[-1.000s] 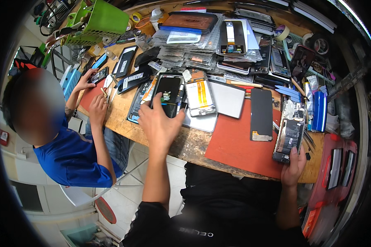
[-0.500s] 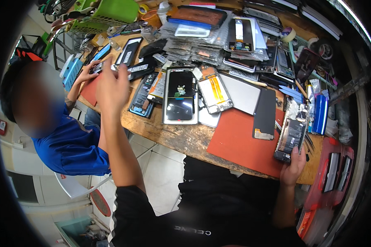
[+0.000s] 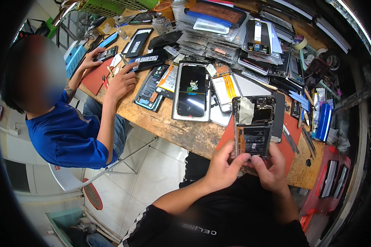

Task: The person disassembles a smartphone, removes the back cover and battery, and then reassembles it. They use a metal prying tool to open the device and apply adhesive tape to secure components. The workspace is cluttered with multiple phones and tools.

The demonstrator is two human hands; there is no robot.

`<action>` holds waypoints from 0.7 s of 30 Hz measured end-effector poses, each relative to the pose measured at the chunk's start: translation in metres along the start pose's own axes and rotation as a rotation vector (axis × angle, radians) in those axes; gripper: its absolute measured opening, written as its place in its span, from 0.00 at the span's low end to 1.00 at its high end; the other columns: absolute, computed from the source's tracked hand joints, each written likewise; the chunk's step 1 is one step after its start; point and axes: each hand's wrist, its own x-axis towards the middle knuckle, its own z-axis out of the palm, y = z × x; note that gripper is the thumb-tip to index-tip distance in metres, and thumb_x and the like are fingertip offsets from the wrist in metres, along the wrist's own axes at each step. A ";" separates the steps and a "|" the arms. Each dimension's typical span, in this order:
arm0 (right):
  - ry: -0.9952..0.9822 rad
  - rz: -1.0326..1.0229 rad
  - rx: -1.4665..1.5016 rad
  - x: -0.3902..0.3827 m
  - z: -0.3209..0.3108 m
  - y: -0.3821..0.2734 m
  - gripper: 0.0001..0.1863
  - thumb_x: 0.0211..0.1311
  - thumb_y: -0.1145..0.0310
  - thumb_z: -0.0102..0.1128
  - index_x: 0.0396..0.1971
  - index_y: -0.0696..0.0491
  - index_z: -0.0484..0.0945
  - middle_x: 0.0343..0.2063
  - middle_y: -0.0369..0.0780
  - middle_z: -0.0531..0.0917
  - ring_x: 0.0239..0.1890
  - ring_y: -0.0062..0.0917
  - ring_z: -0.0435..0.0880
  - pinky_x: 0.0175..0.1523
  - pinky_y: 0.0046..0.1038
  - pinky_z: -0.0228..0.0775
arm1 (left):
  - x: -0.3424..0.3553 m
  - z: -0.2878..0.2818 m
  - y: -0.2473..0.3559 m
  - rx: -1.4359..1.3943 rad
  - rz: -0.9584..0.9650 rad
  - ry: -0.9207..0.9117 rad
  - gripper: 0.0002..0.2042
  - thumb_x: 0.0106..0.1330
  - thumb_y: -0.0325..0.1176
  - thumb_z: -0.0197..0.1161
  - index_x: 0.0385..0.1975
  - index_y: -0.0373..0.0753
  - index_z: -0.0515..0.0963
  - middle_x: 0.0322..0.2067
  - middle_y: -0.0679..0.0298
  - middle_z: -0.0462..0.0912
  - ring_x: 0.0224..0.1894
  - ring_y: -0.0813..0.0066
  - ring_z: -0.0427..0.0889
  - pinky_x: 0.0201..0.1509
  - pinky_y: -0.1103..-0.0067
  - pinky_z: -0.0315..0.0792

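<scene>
An opened smartphone (image 3: 254,138) with no back cover is held upright in front of me, its dark battery and inner boards showing. A pale patch (image 3: 246,111) covers part of its upper inside. My left hand (image 3: 226,166) grips the phone's lower left corner. On the lower right corner, my right hand (image 3: 273,168) is closed, and both thumbs press at the bottom edge. Behind the phone lie a flat black panel (image 3: 278,119) and a red mat (image 3: 287,150). To the left, a phone with a lit screen (image 3: 191,90) rests in a white tray (image 3: 175,111).
At the left, a co-worker in a blue shirt (image 3: 76,140) holds a phone (image 3: 108,53) in one hand; the other hand (image 3: 121,84) is over the bench. Bagged parts (image 3: 189,47) are stacked at the back. Tweezers (image 3: 290,140) and blue tools (image 3: 299,99) lie right.
The opened phone has moved left from the bench's right side to in front of me. My left hand has come back from the upper left and now holds it along with my right.
</scene>
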 end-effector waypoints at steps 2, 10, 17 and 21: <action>-0.025 -0.186 -0.145 0.008 0.007 0.006 0.30 0.68 0.76 0.68 0.66 0.64 0.67 0.46 0.46 0.83 0.44 0.29 0.86 0.51 0.29 0.79 | -0.002 -0.021 0.015 0.311 0.131 0.068 0.08 0.75 0.25 0.64 0.49 0.31 0.76 0.38 0.64 0.82 0.39 0.79 0.83 0.43 0.80 0.79; -0.013 -0.213 -0.350 0.000 0.001 0.022 0.18 0.66 0.78 0.67 0.55 0.62 0.79 0.39 0.44 0.83 0.38 0.26 0.86 0.42 0.25 0.80 | 0.037 -0.227 0.097 0.751 0.292 0.669 0.13 0.83 0.34 0.54 0.55 0.32 0.79 0.31 0.72 0.76 0.26 0.90 0.68 0.28 0.86 0.63; 0.005 -0.221 -0.372 -0.002 0.003 0.027 0.13 0.66 0.81 0.65 0.50 0.62 0.81 0.36 0.43 0.83 0.34 0.26 0.86 0.37 0.25 0.82 | 0.060 -0.287 0.065 0.685 0.121 0.668 0.14 0.83 0.36 0.54 0.53 0.32 0.79 0.28 0.73 0.78 0.23 0.90 0.69 0.25 0.87 0.64; 0.005 -0.277 -0.414 -0.006 0.003 0.025 0.13 0.65 0.81 0.65 0.49 0.62 0.81 0.35 0.43 0.83 0.33 0.27 0.87 0.36 0.25 0.81 | 0.060 -0.283 0.056 0.785 0.032 0.630 0.14 0.82 0.35 0.55 0.53 0.28 0.79 0.35 0.66 0.83 0.33 0.86 0.77 0.36 0.83 0.72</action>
